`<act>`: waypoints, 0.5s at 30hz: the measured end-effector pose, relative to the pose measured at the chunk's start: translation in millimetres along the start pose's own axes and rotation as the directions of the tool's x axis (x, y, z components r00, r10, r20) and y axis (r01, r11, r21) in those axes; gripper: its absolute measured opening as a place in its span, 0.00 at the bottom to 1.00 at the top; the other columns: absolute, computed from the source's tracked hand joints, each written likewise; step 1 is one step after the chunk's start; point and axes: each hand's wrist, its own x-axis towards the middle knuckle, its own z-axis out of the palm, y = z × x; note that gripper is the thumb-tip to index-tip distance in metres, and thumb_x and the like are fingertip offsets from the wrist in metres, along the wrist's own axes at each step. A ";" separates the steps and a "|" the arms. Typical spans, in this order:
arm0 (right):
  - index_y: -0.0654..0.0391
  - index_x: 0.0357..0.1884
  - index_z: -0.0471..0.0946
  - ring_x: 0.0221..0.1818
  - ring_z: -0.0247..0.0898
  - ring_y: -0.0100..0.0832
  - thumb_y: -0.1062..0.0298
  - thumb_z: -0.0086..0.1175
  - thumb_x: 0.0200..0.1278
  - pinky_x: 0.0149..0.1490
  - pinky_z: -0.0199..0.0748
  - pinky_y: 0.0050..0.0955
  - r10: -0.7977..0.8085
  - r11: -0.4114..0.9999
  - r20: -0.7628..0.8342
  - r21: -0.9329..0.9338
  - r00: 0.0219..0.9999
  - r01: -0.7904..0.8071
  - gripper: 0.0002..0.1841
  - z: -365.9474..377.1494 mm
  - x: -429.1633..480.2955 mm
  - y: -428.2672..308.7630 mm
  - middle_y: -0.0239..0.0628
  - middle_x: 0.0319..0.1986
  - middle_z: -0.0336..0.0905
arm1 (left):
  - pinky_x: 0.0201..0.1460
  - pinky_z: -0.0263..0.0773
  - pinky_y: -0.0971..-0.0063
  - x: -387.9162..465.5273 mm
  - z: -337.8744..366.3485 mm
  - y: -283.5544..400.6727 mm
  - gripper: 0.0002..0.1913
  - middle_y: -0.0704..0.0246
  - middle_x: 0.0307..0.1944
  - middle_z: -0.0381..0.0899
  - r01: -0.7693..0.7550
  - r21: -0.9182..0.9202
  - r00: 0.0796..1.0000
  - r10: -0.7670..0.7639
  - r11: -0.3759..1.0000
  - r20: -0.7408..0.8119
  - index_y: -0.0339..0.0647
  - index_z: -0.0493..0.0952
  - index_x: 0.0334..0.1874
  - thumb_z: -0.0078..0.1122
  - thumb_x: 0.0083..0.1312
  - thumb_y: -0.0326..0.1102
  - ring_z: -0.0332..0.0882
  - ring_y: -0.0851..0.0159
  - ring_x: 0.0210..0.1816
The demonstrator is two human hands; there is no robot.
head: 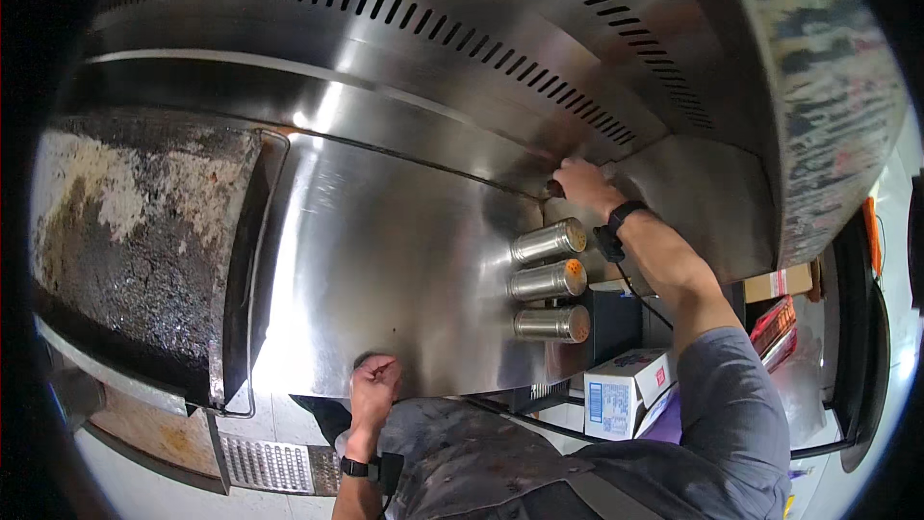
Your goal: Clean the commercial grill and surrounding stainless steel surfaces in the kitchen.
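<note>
My right hand [588,186] reaches to the back right corner of a stainless steel counter [404,253], against the steel wall panels. Its fingers are bent, and a small dark patch shows beside them; whether this is a held thing or a shadow I cannot make out. At the counter's front edge my left hand [375,384] rests curled into a loose fist, with nothing visible in it. Three metal shaker canisters [548,282] with perforated lids stand in a row at the counter's right side, nearest to my right forearm. Orange powder marks the middle lid.
On the left is a grill unit [144,253] crusted with dark grease, bordered by a bent metal rod [261,267]. A slotted steel hood [462,43] hangs over the back. Below right are a white carton [613,397] bearing writing and a cardboard box [779,283].
</note>
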 end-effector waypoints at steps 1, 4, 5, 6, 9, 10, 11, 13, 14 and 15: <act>0.55 0.61 0.83 0.61 0.77 0.51 0.67 0.56 0.70 0.64 0.76 0.48 -0.109 0.993 0.001 0.046 0.994 0.109 0.20 1.5 4.6 -4.5 0.50 0.55 0.79 | 0.26 0.67 0.80 -1.1 3.6 1.1 0.08 0.75 0.27 0.81 -0.007 -0.039 1.000 0.006 0.999 -0.021 0.36 0.85 0.44 0.65 0.72 0.33 0.73 0.79 0.25; 0.58 0.65 0.79 0.64 0.76 0.50 0.62 0.56 0.72 0.68 0.74 0.46 -0.117 0.975 0.009 0.190 0.993 0.113 0.22 26.3 17.4 8.6 0.52 0.61 0.77 | 0.29 0.69 0.80 -4.9 16.3 0.3 0.08 0.74 0.28 0.82 -0.034 -0.032 0.999 0.032 0.999 -0.036 0.36 0.85 0.44 0.66 0.71 0.33 0.74 0.78 0.26; 0.58 0.65 0.79 0.64 0.76 0.50 0.62 0.56 0.72 0.68 0.74 0.46 -0.126 0.974 0.007 0.192 0.992 0.122 0.22 34.7 17.7 8.5 0.52 0.61 0.77 | 0.31 0.71 0.79 -3.2 18.0 -1.6 0.08 0.74 0.29 0.83 -0.052 0.015 0.998 0.053 0.999 -0.043 0.35 0.85 0.44 0.66 0.71 0.33 0.76 0.78 0.28; 0.59 0.63 0.81 0.63 0.77 0.50 0.59 0.58 0.71 0.66 0.75 0.47 -0.104 0.924 -0.132 0.354 0.986 0.145 0.23 42.9 10.8 6.1 0.52 0.60 0.79 | 0.31 0.71 0.79 -1.4 21.0 -7.1 0.08 0.74 0.29 0.83 -0.049 0.014 0.997 0.050 0.999 -0.054 0.35 0.85 0.44 0.66 0.71 0.33 0.76 0.78 0.28; 0.59 0.64 0.80 0.62 0.77 0.51 0.48 0.62 0.69 0.65 0.74 0.47 -0.075 0.841 -0.016 0.537 0.997 0.071 0.30 21.6 -10.7 -13.2 0.52 0.60 0.81 | 0.26 0.63 0.81 1.3 30.9 -21.8 0.06 0.79 0.25 0.77 -0.168 0.094 0.979 0.177 0.981 -0.104 0.38 0.84 0.40 0.63 0.73 0.32 0.70 0.80 0.24; 0.59 0.68 0.77 0.63 0.77 0.50 0.41 0.63 0.68 0.66 0.73 0.47 -0.076 0.846 0.230 0.529 0.970 -0.059 0.36 -2.9 -24.5 -19.3 0.52 0.61 0.81 | 0.26 0.64 0.81 1.0 33.5 -17.6 0.06 0.79 0.26 0.78 -0.154 0.111 0.983 0.163 0.982 -0.082 0.37 0.84 0.41 0.64 0.73 0.33 0.70 0.80 0.25; 0.59 0.71 0.75 0.61 0.77 0.45 0.34 0.63 0.63 0.61 0.76 0.41 -0.119 0.839 0.478 0.517 0.870 -0.169 0.44 -21.4 -33.0 -19.7 0.50 0.58 0.82 | 0.27 0.65 0.81 2.9 35.5 -10.0 0.07 0.79 0.27 0.79 -0.149 0.131 0.986 0.157 0.980 -0.052 0.37 0.85 0.42 0.65 0.73 0.33 0.71 0.80 0.25; 0.59 0.70 0.75 0.46 0.78 0.34 0.35 0.67 0.58 0.44 0.78 0.38 -0.054 0.749 0.569 0.566 0.820 -0.344 0.46 -35.4 -58.8 -32.7 0.44 0.50 0.83 | 0.33 0.71 0.78 2.8 36.9 4.2 0.08 0.75 0.28 0.82 -0.110 0.132 0.992 0.117 0.985 -0.050 0.36 0.85 0.44 0.66 0.72 0.34 0.75 0.77 0.28; 0.59 0.69 0.74 0.41 0.77 0.30 0.35 0.69 0.56 0.39 0.77 0.39 -0.052 0.743 0.489 0.602 0.871 -0.294 0.46 -19.0 -62.5 -25.6 0.41 0.47 0.82 | 0.39 0.76 0.75 1.3 38.7 10.2 0.10 0.72 0.30 0.85 -0.075 0.124 0.996 0.079 0.989 -0.034 0.34 0.86 0.45 0.67 0.71 0.34 0.80 0.75 0.31; 0.59 0.69 0.74 0.41 0.77 0.30 0.35 0.69 0.56 0.39 0.77 0.39 -0.066 0.742 0.485 0.608 0.872 -0.282 0.46 -14.6 -61.0 -24.4 0.41 0.47 0.82 | 0.37 0.75 0.76 0.0 37.7 10.3 0.09 0.73 0.29 0.85 -0.078 0.115 0.995 0.085 0.990 -0.053 0.35 0.86 0.45 0.66 0.71 0.34 0.79 0.76 0.30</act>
